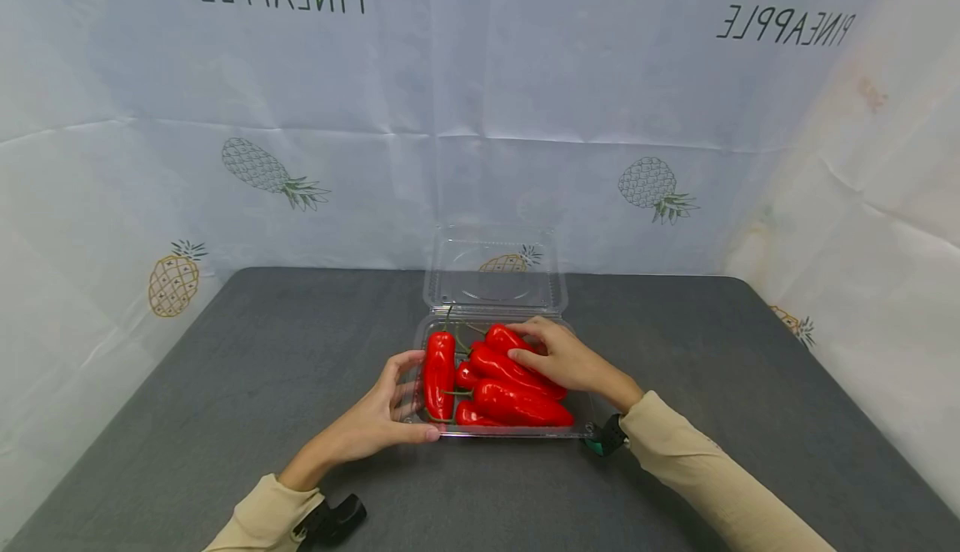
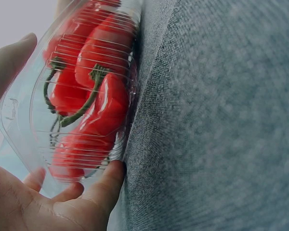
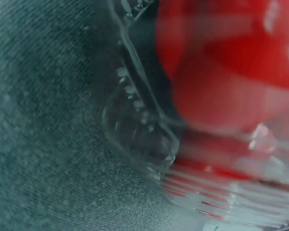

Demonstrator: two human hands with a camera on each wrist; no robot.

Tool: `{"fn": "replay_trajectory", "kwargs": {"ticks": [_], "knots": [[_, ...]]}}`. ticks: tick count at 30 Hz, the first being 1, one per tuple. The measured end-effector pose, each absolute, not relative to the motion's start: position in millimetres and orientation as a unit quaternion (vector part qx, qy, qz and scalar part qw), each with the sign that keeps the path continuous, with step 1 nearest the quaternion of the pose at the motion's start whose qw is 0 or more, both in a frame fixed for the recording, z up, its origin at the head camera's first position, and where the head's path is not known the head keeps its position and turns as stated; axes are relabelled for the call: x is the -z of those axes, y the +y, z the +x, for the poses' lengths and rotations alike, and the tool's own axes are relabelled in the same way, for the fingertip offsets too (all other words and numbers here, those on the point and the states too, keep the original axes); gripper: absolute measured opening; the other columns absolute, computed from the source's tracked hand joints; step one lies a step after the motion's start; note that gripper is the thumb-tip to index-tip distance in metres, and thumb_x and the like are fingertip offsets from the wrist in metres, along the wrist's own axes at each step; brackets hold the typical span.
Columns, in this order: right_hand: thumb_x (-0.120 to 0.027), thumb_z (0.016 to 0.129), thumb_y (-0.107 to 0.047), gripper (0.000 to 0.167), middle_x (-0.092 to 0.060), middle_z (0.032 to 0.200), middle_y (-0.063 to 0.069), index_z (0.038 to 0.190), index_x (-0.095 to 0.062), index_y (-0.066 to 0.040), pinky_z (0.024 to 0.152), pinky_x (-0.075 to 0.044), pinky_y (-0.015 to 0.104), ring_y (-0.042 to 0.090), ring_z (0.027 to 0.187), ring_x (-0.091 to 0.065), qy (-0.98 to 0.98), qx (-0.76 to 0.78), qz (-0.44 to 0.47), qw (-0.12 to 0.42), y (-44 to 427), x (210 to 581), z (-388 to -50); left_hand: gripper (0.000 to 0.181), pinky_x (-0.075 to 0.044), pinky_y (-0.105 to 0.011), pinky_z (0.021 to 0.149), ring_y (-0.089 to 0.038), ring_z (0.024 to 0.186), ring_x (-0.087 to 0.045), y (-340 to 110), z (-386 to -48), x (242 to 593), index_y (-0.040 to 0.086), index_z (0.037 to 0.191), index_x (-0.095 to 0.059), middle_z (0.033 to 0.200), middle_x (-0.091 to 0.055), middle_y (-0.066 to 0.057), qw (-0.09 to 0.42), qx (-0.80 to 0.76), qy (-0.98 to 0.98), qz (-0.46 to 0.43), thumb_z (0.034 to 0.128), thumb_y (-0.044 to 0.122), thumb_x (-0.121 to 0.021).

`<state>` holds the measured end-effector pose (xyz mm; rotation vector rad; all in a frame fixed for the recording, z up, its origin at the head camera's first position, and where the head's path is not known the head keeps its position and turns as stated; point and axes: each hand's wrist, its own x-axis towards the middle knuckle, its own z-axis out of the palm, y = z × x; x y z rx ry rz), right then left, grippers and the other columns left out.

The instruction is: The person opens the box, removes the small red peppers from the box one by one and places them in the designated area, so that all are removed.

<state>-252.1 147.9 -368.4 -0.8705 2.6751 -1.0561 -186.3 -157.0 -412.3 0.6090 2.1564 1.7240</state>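
Observation:
A clear plastic clamshell box (image 1: 584, 402) holds several long red peppers (image 1: 517, 403) with green stems. At its left end my left hand (image 1: 382, 412) holds the box, thumb at the front rim and fingers along the left side. The left wrist view shows the ribbed wall of the box (image 2: 43, 115) between thumb and fingers. My right hand (image 1: 564, 358) reaches over the right side and grips a red pepper (image 1: 504, 338) at the back, thumb and fingers on either side. In the right wrist view, red peppers (image 3: 221, 91) show blurred through the plastic; the right fingers are hidden there.
The clear lid (image 1: 495, 273) stands raised at the back of the box. Beneath lies a dark grey tabletop (image 1: 300, 343). A pale curtain (image 1: 480, 77) with pineapple prints hangs behind and at both sides.

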Motion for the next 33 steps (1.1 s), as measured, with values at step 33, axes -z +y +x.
{"fn": "replay_trajectory", "kwargs": {"ticks": [33], "knots": [[-0.067,0.095,-0.028,0.058,-0.061,0.129,0.016,0.144,-0.047,-0.004,0.083,-0.061,0.034,0.027,0.107,-0.065,0.865,0.412,-0.269,0.099,154.1,368.2,-251.9,0.094,-0.041,-0.046,0.113,-0.047,0.145,-0.03,-157.1,-186.5,412.3,0.01,0.152,-0.013,0.161,-0.012,-0.019,0.157,-0.602,0.754,0.209,0.0851,0.017,-0.078]]}}
